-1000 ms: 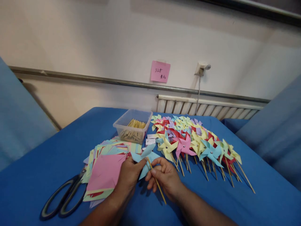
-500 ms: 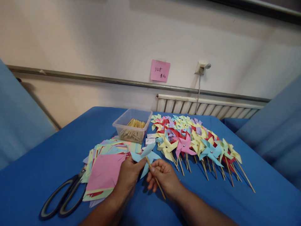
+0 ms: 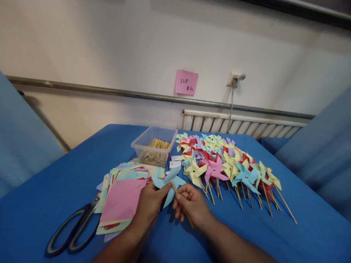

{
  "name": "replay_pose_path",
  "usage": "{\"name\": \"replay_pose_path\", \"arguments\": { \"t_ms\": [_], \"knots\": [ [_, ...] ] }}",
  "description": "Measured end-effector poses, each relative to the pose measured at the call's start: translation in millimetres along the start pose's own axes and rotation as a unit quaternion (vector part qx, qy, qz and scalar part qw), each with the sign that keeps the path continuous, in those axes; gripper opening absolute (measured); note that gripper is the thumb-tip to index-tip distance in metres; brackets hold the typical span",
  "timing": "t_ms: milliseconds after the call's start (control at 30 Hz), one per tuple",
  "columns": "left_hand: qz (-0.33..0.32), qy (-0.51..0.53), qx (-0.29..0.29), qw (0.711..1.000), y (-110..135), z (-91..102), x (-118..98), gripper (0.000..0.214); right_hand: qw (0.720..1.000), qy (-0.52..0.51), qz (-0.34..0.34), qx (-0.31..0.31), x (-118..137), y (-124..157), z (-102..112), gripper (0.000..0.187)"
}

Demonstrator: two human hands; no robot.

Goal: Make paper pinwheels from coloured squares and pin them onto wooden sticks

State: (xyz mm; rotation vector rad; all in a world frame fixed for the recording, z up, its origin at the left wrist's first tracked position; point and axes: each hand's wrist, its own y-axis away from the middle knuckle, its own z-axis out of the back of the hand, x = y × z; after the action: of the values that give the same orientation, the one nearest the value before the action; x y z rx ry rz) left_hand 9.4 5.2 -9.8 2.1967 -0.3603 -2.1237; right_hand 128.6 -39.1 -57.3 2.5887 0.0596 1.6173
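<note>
Between my hands is a light-blue paper pinwheel [image 3: 173, 176]. My left hand [image 3: 152, 199] is closed on its paper blades from the left, the thumb near the centre. A thin wooden stick [image 3: 187, 217] runs from the pinwheel's centre down to the lower right. My right hand [image 3: 192, 204] pinches this stick between thumb and index finger, its other fingers curled below. How the stick joins the paper is hidden by my left thumb. Beside my left wrist lies a stack of coloured paper [image 3: 124, 201], pink on top.
Black-handled scissors [image 3: 74, 228] lie left of the paper. A clear plastic box [image 3: 137, 146] of wooden sticks [image 3: 157, 146] stands behind it. Small white cards [image 3: 175, 164] lie beside the box. Many finished pinwheels [image 3: 215, 169] cover the right side of the blue tabletop [image 3: 309, 197].
My right hand's fingers have shifted slightly on the stick. The pinwheel stays in nearly the same place, still held by both hands.
</note>
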Motion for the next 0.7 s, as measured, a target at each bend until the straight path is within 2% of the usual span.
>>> {"name": "replay_pose_path", "arguments": {
  "t_ms": [267, 533, 700],
  "knots": [
    [0.005, -0.005, -0.007, 1.0, 1.5, -1.4, -0.5, 0.022, 1.0, 0.002, -0.009, 0.008, 0.4, 0.3, -0.3, 0.044],
    [-0.025, -0.029, -0.008, 0.999, -3.3, 2.3, 3.4, 0.026, 1.0, 0.009, -0.01, -0.002, 0.3, -0.6, 0.2, 0.045],
    [-0.022, -0.055, -0.024, 0.998, -2.8, 2.4, 1.4, 0.024, 1.0, 0.012, 0.001, 0.004, 1.2, 0.9, -0.8, 0.043]
  ]
}}
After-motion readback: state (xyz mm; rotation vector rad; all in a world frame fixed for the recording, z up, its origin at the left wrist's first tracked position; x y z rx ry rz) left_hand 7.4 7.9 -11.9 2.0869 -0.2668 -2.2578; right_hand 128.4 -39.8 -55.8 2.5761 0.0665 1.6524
